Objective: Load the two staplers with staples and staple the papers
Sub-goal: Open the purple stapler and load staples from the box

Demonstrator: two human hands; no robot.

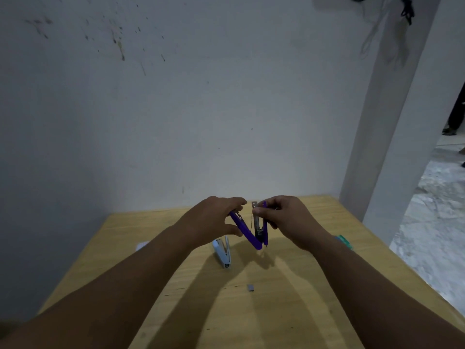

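Observation:
A purple stapler (247, 234) is held above the wooden table (289, 298), swung open into a V shape. My left hand (214, 220) grips its purple top arm. My right hand (284, 217) pinches the upright metal magazine and base near the top. A light blue stapler (222, 251) lies closed on the table just below my left hand. A small grey strip of staples (250, 287) lies on the table nearer to me. A white edge of paper (142, 246) peeks out behind my left forearm.
A green box (343, 241) sits at the table's right edge, partly behind my right forearm. A stained white wall rises behind the table. A white pillar (392, 147) stands at the right, with bare floor beyond it.

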